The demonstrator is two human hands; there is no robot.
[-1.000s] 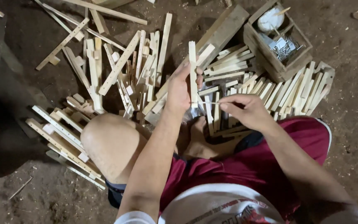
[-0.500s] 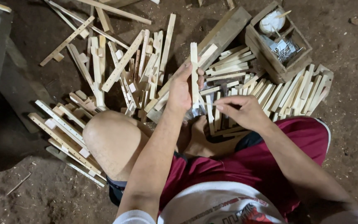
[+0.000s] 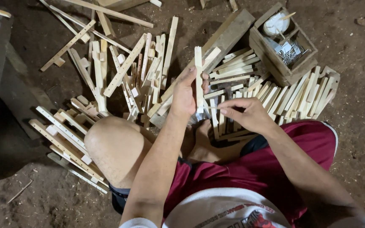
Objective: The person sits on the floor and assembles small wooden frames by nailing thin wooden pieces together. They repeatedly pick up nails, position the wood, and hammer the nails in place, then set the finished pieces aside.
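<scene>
My left hand (image 3: 185, 93) grips a pale wooden slat (image 3: 198, 63) and holds it upright above the pile. My right hand (image 3: 246, 114) sits just to the right of it, fingers pinched together near the slat's lower part; whether a nail is between them I cannot tell. Both hands hover over a heap of short slats (image 3: 250, 84) on the dirt floor, in front of my bent knee (image 3: 115, 145).
A wooden box (image 3: 280, 64) with nails and a white container (image 3: 275, 23) stands at the upper right. More slats (image 3: 127, 71) and nailed pieces (image 3: 64, 135) lie scattered at the left. A thick plank (image 3: 229, 33) lies beside the box.
The left hand has kept the slat upright with barely any shift. The right hand has drawn slightly closer to the slat.
</scene>
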